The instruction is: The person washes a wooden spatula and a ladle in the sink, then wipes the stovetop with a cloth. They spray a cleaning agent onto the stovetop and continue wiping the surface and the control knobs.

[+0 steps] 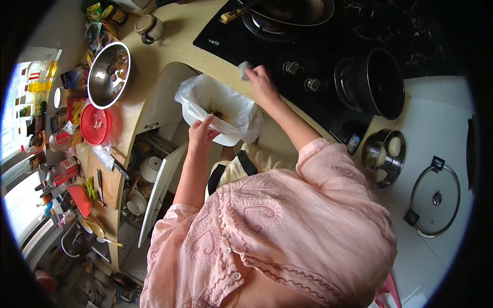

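Note:
My left hand [202,132] pinches the near rim of a white trash bin [226,139], which is held up below the counter edge. A white plastic bag [244,110] lines it and folds over its rim; dark scraps lie inside. My right hand [263,87] reaches past the bin to the counter edge in front of the stove. In its fingers is a small crumpled greyish cloth [244,71], slightly blurred. Beside that hand are the control knobs [291,68] of the black gas stove [318,49].
A wok [298,10] and a deep black pot [377,84] stand on the stove. On the left counter are a steel bowl [105,84], a red basket [95,123] and a knife [121,171]. An open cabinet door [159,192] juts out below. A glass lid [436,198] lies right.

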Motion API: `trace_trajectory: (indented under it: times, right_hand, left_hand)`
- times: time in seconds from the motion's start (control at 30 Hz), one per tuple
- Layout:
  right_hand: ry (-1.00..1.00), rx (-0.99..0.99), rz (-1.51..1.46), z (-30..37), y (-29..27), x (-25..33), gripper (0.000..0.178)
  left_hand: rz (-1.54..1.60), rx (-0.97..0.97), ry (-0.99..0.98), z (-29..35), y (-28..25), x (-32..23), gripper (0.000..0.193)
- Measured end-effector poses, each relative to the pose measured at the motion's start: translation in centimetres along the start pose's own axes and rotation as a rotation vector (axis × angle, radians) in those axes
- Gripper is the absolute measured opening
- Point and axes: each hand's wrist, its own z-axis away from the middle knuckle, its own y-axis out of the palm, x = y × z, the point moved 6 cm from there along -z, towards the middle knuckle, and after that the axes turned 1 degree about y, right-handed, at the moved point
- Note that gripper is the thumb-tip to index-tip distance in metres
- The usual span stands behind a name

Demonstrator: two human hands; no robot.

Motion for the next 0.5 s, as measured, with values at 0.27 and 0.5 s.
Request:
trace_trajectory:
  times: [0.27,0.5]
  right_hand:
    - [0.200,-0.176,-0.085,-0.7,-5.2,0.1,0.022]
    - [-0.228,-0.021,-0.029,3.8,-1.6,5.8,0.044]
  left_hand:
    - [-0.008,0.018,0.018,1.5,0.6,0.3,0.024]
    - [-0.010,-0.010,0.040,1.8,1.1,0.3,0.023]
